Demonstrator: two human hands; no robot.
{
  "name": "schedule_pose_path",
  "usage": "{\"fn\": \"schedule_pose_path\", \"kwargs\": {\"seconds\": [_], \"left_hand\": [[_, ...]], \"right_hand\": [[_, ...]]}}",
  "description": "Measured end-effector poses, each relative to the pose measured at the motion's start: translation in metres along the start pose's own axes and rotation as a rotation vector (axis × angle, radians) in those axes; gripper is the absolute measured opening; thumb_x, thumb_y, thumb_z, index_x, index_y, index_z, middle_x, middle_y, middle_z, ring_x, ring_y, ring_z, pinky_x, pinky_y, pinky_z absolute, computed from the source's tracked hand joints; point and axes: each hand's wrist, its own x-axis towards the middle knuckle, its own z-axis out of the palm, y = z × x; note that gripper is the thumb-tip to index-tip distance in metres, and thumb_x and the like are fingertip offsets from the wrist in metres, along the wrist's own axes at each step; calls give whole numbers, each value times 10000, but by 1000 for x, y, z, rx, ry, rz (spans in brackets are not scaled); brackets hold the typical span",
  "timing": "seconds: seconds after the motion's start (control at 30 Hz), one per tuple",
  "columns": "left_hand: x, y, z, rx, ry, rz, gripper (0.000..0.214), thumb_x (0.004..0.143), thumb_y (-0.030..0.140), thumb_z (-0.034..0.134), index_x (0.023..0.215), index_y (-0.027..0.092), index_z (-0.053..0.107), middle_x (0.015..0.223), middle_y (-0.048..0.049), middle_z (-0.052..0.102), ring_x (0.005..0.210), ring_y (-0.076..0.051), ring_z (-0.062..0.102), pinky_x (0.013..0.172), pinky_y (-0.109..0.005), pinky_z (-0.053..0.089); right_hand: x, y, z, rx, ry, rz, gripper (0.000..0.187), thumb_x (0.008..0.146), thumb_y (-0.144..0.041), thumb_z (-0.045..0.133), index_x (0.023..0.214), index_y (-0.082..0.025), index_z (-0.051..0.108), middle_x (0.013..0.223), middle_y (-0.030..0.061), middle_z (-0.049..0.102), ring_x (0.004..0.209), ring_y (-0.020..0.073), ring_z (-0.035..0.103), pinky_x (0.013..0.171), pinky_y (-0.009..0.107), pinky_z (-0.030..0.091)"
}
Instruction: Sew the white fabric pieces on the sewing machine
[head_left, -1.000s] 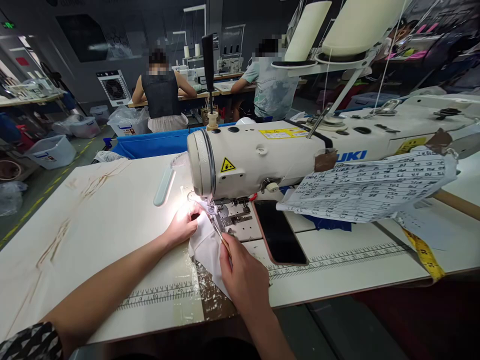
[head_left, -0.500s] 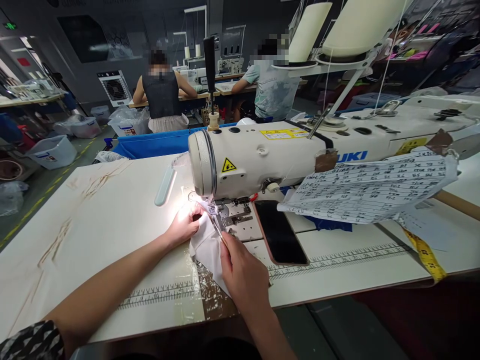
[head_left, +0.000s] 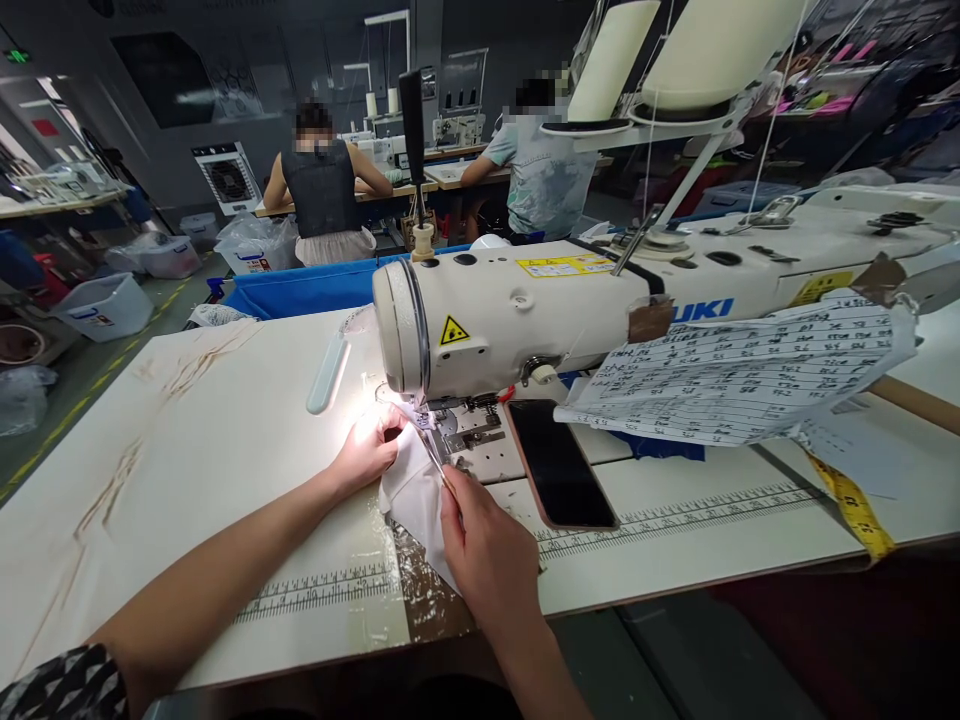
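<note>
Under the lit head of a white sewing machine [head_left: 480,320] lies a piece of white fabric [head_left: 414,487], its lower part draped toward the table's front edge. My left hand [head_left: 369,445] pinches the fabric's left side close to the needle area. Closed around slim metal tweezers [head_left: 436,455], my right hand [head_left: 491,540] rests on the fabric's right side. The tweezers' tips reach up to the cloth beside the presser foot; the exact contact there is too small to make out. Glare partly washes out my left fingertips.
A phone [head_left: 561,465] lies right of the needle plate. Handwritten paper [head_left: 750,375] hangs taped to the machine, above a yellow tape measure [head_left: 853,510]. Thread cones [head_left: 615,60] stand overhead. A pale-handled tool [head_left: 328,375] lies at left. Two people [head_left: 319,190] sit beyond.
Both hands, the fabric and the tweezers hold almost the same position. The view has shifted very slightly.
</note>
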Motion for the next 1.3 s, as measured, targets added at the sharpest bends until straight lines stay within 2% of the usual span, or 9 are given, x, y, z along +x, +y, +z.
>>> {"fn": "schedule_pose_path", "kwargs": {"seconds": [0.27,0.4,0.5,0.6,0.77,0.9,1.03,1.13,1.3], "left_hand": [[0,1,2,85,-11,64,122,863,248,535,781,198,610,870,-44,663,860,-208,610,853,-363,513],[1,2,4,253,-8,105,30,838,218,580,843,212,609,884,-49,641,835,-216,591,817,-355,499],[1,1,4,336,0,146,91,791,148,590,851,215,585,855,-50,612,814,-225,582,780,-354,495],[1,0,3,247,-9,139,46,831,171,564,808,211,560,861,-52,621,815,-216,586,776,-348,498],[1,-2,2,13,-2,19,185,904,326,566,770,199,557,797,-23,634,760,-176,590,705,-289,509],[0,-1,3,-6,2,11,199,908,323,567,759,191,560,801,-25,634,766,-169,592,699,-279,517],[0,-1,2,158,5,143,203,926,297,519,747,205,544,794,-42,626,764,-187,591,728,-323,529],[1,-1,2,311,10,248,124,860,196,511,746,211,557,834,-71,630,840,-233,591,792,-383,522],[1,0,0,427,-74,314,162,825,122,496,818,212,630,966,-100,653,981,-273,590,857,-416,523]], "right_hand": [[0,-1,1,-52,-22,3,391,1053,-224,333,1056,-156,718,887,28,808,572,107,707,478,220,438],[0,-2,1,-71,-27,10,398,1051,-207,324,1049,-158,719,870,23,805,554,108,700,474,231,433],[0,-4,0,-70,-21,16,402,1052,-203,319,1057,-152,718,876,22,804,571,114,709,490,235,445],[1,-4,-1,-62,-20,16,410,1057,-209,312,1059,-153,718,869,20,804,565,109,704,492,230,447],[1,-3,-3,-40,-9,21,410,1054,-219,322,1036,-143,724,837,25,801,575,104,706,498,215,449],[2,-4,-1,-56,-9,45,413,1052,-230,321,1018,-162,727,813,11,797,540,112,697,466,232,426],[2,-4,1,-74,-22,49,412,1056,-228,312,1034,-170,719,824,10,797,535,115,694,458,242,412],[1,-4,1,-93,-35,44,385,1051,-202,328,1047,-171,712,819,16,793,544,113,693,470,241,406],[3,-6,1,-172,-38,10,316,1021,-141,398,1028,-160,713,771,17,775,568,121,697,513,240,425]]}}
